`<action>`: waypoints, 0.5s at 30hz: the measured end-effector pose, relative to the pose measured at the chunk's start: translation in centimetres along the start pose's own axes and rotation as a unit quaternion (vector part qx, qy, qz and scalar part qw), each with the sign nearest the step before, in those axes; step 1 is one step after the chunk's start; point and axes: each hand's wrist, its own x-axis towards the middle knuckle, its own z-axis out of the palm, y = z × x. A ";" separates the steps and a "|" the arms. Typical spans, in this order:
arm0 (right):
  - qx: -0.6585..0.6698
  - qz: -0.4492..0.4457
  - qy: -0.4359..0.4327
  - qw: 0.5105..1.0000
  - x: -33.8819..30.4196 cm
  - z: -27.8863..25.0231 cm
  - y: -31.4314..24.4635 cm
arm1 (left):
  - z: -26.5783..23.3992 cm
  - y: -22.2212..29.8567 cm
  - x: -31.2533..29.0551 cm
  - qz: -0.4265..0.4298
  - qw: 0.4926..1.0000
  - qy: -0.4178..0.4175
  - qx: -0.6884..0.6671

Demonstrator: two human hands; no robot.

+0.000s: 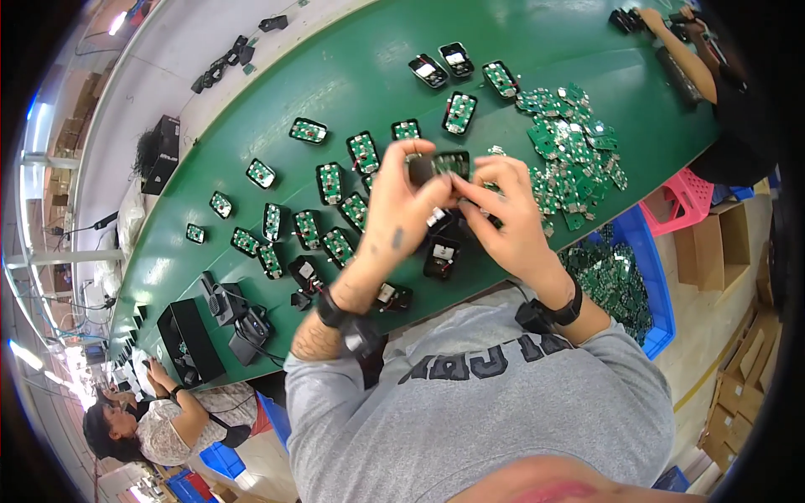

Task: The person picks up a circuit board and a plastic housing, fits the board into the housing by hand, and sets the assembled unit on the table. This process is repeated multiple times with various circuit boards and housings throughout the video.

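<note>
My left hand [402, 197] grips a small black plastic housing [421, 171] over the near part of the table. A green circuit board [454, 163] shows at the housing's right side, blurred. My right hand [511, 214] is closed in a pinch against that edge; what lies between its fingertips is too small to tell. Just below the hands lies a black housing with a white part in it [441, 256]. To the left, several black housings with green boards [330, 183] are spread out. A heap of loose green boards [579, 151] lies right of my right hand.
A blue bin of boards [662, 314] stands below the table's right edge, by a pink plastic stool [677, 201]. Black adapters [247, 331] and a black open box [191, 339] sit at left. One co-worker [180, 423] works at lower left, another's arm [683, 59] reaches in at upper right.
</note>
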 end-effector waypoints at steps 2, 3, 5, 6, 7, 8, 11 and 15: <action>-0.124 -0.017 -0.043 0.991 0.4 -0.4 0.1 | -0.8 1.8 3.2 -0.078 0.996 -0.033 0.030; -0.090 -0.014 -0.081 0.993 0.5 -1.2 1.0 | -2.1 2.0 5.6 -0.050 0.989 -0.044 0.129; -0.056 0.103 -0.029 0.993 0.9 -3.2 1.3 | -6.7 -0.1 12.6 0.033 0.943 -0.015 0.330; -0.052 0.133 0.006 0.990 1.1 -4.5 1.7 | -9.7 -1.5 15.3 0.084 0.898 0.030 0.430; -0.103 0.129 0.036 0.986 0.9 -6.1 2.6 | -11.3 -1.9 17.1 0.031 0.901 0.020 0.433; -0.151 0.121 0.064 0.979 0.7 -7.7 3.5 | -12.9 -2.0 18.2 -0.020 0.900 0.014 0.435; -0.245 0.185 -0.020 0.951 -0.7 -10.7 4.6 | -17.4 -3.5 19.5 -0.071 0.861 0.039 0.501; -0.236 0.193 -0.086 0.949 -3.1 -9.4 4.7 | -13.0 -2.2 20.7 0.095 0.638 0.091 0.759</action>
